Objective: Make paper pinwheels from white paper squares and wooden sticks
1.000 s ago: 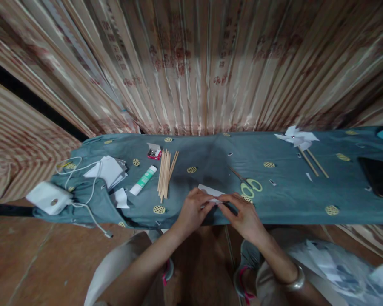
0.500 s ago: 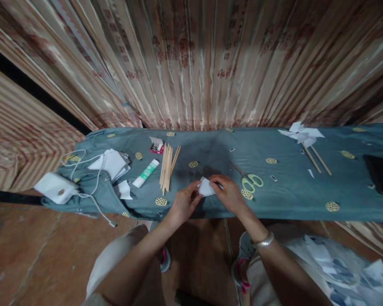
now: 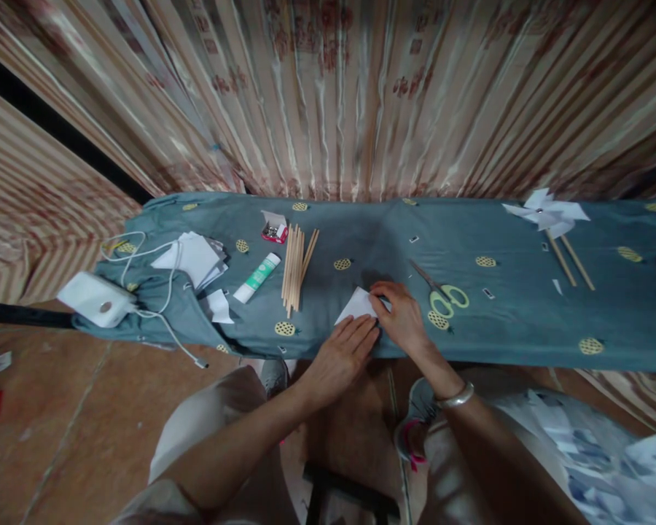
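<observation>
A folded piece of white paper [image 3: 357, 301] lies near the front edge of the cloth-covered table. My left hand [image 3: 345, 354] rests on its lower side, fingers stretched out and flat. At the paper's right corner is my right hand [image 3: 400, 313], its thumb and bent fingers closed on the edge. Just right of that hand lie scissors with yellow-green handles [image 3: 442, 297]. Left of the paper is a bundle of thin wooden sticks [image 3: 294, 270]. The part of the paper beneath my fingers is hidden.
A glue stick [image 3: 257, 278], a small red box of pins [image 3: 274, 228] and a stack of white paper [image 3: 194, 259] are on the left. A white device with cables [image 3: 97, 300] sits beyond them. Paper pinwheels on sticks [image 3: 547, 213] lie at the right. A curtain [image 3: 350, 109] hangs behind.
My left hand has gone from pinching the paper to lying flat on it. The paper now lies on the table and shows a larger pointed shape. The view has shifted slightly.
</observation>
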The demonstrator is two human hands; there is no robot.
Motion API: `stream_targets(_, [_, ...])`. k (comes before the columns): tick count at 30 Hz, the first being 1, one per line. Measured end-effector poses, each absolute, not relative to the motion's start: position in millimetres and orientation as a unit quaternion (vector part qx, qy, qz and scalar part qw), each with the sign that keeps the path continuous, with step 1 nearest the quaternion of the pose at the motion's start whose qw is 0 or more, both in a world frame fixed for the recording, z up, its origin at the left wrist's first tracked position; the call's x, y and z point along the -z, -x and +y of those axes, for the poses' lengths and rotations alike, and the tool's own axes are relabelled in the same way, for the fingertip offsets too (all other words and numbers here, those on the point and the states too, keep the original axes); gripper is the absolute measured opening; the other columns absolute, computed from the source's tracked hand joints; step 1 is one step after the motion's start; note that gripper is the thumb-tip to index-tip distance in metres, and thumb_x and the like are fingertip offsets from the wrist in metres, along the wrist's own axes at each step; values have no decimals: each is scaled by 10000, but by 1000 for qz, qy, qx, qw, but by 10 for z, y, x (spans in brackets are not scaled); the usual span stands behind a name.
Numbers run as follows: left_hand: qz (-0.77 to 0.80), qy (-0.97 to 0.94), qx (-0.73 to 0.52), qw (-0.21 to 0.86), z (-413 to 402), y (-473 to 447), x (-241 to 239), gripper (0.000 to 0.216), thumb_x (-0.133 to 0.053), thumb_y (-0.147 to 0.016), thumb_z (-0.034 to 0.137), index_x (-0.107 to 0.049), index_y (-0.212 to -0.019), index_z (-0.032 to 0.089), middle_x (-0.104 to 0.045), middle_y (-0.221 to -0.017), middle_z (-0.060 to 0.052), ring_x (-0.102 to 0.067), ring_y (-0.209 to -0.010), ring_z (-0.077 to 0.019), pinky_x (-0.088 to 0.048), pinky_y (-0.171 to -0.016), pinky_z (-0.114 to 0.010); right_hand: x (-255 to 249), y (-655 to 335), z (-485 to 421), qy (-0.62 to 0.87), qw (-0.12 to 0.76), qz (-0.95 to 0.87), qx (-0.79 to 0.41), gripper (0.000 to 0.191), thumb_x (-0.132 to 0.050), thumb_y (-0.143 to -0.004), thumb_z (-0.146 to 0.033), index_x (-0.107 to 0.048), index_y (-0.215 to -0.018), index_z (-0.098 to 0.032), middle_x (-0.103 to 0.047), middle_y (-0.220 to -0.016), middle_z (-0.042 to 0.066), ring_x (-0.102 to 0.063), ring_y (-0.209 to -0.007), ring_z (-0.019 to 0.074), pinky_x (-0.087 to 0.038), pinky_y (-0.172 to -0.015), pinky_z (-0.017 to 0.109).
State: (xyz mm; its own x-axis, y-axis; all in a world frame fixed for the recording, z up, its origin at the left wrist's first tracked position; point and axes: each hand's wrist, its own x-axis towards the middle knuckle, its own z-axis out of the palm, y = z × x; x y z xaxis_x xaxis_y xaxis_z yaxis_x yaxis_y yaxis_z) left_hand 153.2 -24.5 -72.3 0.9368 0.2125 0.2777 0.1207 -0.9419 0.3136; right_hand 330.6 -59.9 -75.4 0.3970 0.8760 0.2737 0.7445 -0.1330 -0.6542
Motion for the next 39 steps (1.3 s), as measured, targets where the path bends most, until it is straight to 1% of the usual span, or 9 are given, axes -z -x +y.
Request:
stream_targets(3, [89,-978,-137,129,-259,-1476,797,493,-459,-914,158,-378,-1383,28,-438,-1447,-231,-261,-1438,-284,-313,-1143,-512,758,-3297,-598,747,379,-540,-85,174,-477,-883,-235,-641,-825,-223,-698,-984,81,-607,-948,242,-475,-884,388])
stream_targets(7, [98,-978,-124,133,-219,-1432,817,551,-457,-915,181,-305,-1428,49,-367,-1494,-224,-142,-1467,-260,-278,-1162,-507,766,-3288,-586,751,377,-536,-81,171,-476,-888,-239,-633,-822,-231,-694,-967,75,-603,-938,245,-473,-881,388])
stream_targets(13, [97,-982,-111,114,-219,-1428,831,550,-472,-916,213,-328,-1409,15,-348,-1501,-234,-150,-1460,-291,-267,-1168,-488,801,-3279,-572,754,370,-539,-68,157,-482,-890,-237,-628,-833,-227,-690,-955,79,-594,-935,251,-471,-871,383])
stream_targets(20, [100,-983,-96,122,-216,-1409,884,610,-502,-903,242,-286,-1436,39,-308,-1524,-223,-84,-1474,-267,-247,-1171,-495,833,-3268,-573,752,361,-550,-47,154,-473,-897,-217,-620,-850,-218,-686,-956,83,-585,-929,247,-463,-881,379])
stream_targets(24, [95,-985,-89,115,-212,-1404,874,611,-490,-912,248,-275,-1445,41,-311,-1523,-223,-113,-1472,-272,-248,-1169,-490,835,-3261,-578,752,350,-558,-35,171,-460,-907,-222,-626,-868,-218,-681,-973,84,-591,-928,243,-463,-888,384])
stream_targets(26, [98,-985,-82,112,-209,-1405,850,593,-477,-918,238,-283,-1445,48,-322,-1519,-219,-145,-1467,-273,-252,-1168,-481,833,-3254,-596,755,335,-563,-25,184,-454,-920,-245,-634,-932,-208,-678,-1035,98,-591,-975,255,-456,-909,402])
stream_targets(28, [99,-987,-77,105,-205,-1409,827,572,-465,-924,227,-296,-1443,54,-336,-1515,-211,-179,-1460,-276,-252,-1169,-472,832,-3247,-630,760,319,-566,-10,232,-465,-929,-296,-622,-1060,-188,-652,-1151,125,-574,-1061,280,-439,-945,433])
stream_targets(32, [95,-990,-70,82,-197,-1416,808,545,-465,-928,218,-330,-1428,48,-343,-1513,-203,-233,-1444,-294,-256,-1168,-462,836,-3257,-738,775,294,-560,12,448,-457,-938,-409,-502,-1300,-150,-545,-1335,182,-501,-1215,324,-406,-992,496])
stream_targets(39, [105,-989,-66,87,-150,-1276,770,544,-473,-924,215,-336,-1431,73,-369,-1505,-187,-255,-1442,-260,-309,-1150,-441,877,-3444,-971,793,285,-538,17,472,-370,-971,-417,-466,-1354,-158,-478,-1405,200,-420,-1321,328,-376,-1040,543])
